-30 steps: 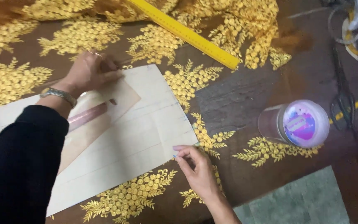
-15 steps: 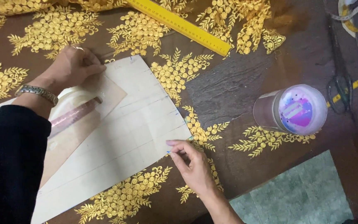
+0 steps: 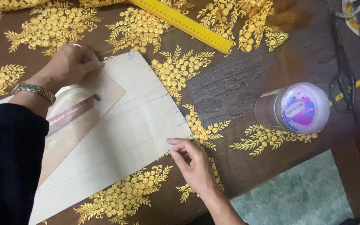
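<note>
**Head view: two hands settle a paper pattern on gold-embroidered fabric**

Head camera looks down on a cream paper pattern lying flat on sheer brown fabric worked with gold floral embroidery. The left hand rests palm-down on the pattern's upper edge, fingers together and lightly curled, a metal watch on the wrist. Just below that hand, a translucent sheet with a pinkish strip lies on the paper. The right hand sits at the pattern's lower right corner, thumb and forefinger pinching the paper's edge.

To do this well, I judge the left palm should keep steady pressure while the right hand moves the corner in small amounts, so the paper does not drag or pucker the thin cloth beneath.

Beyond the left hand, a yellow ruler lies diagonally. To the right of the right hand stands a clear cylindrical container with a purple-and-white lid, and farther right lie dark scissors. The table is dark wood; greenish floor shows below its edge.
</note>
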